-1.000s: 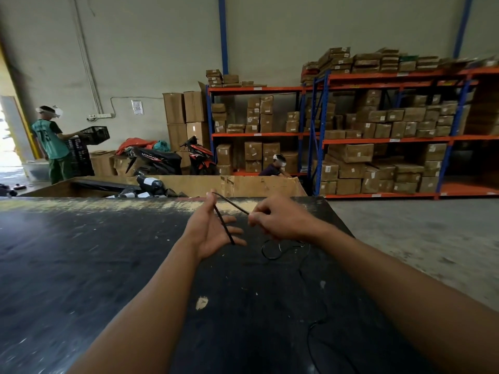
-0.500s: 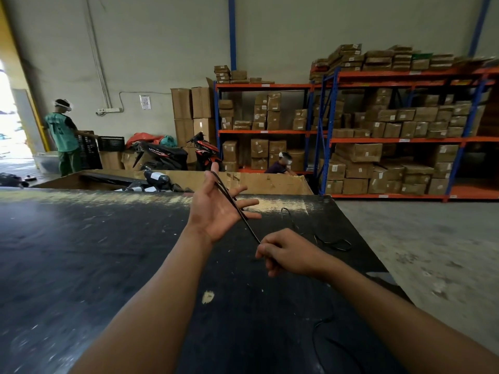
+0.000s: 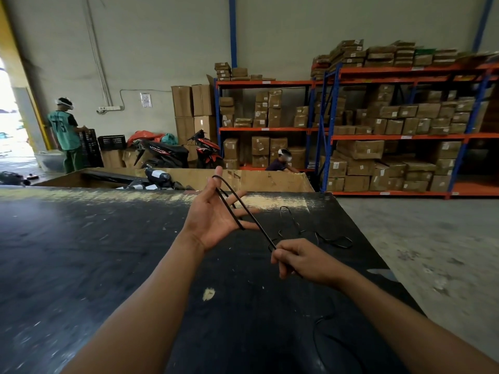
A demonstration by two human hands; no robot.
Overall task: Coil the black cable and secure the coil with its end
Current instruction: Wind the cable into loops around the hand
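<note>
The black cable [image 3: 263,232] is thin, flat-looking and matte, only partly coiled. One narrow, elongated loop of it is slung round my left hand [image 3: 213,220], hooked over the raised uppermost fingertip and running down across the palm to the lowest of my spread fingers [image 3: 249,226]. From that top fingertip a strand runs straight and taut, down and to the right, into the pinch of my right hand [image 3: 302,261]. Beyond that hand the slack lies in loose, irregular curls on the dark worktop [image 3: 108,252], toward its far right corner. Another length trails along the worktop's near right side, hard to see against the dark surface.
</note>
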